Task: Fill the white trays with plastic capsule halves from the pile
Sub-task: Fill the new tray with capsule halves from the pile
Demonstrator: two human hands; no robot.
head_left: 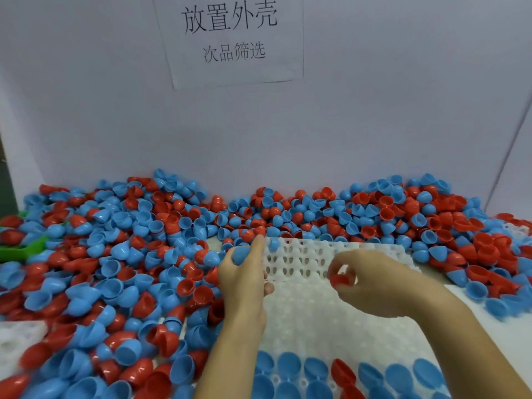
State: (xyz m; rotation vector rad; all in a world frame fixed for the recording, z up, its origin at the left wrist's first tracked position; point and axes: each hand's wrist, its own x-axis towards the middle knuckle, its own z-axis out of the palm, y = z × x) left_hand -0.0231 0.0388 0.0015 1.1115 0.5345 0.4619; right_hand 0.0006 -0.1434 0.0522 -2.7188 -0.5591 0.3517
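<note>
The left hand (pixel 244 272) pinches a blue half (pixel 240 254); the right hand (pixel 371 280) pinches a red half (pixel 341 280); best seat each squarely into an empty socket of the white tray (pixel 331 321), nearest row first.

Straight beyond the left hand (pixel 244 272) and the right hand (pixel 374 283), a plain pale grey-white back wall (pixel 288 125), matt and bare. High above both hands, fixed to that wall, a white paper sheet (pixel 230 70), slightly tilted, printed with two lines of black Chinese characters. Far out past the right hand, a slanting crease and a pale side panel (pixel 522 156). Far out past the left hand, another pale side panel (pixel 17 125), then a dark vertical strip (pixel 4 174) at the very edge. Soft, even, cool light, without hard shadows.
</note>
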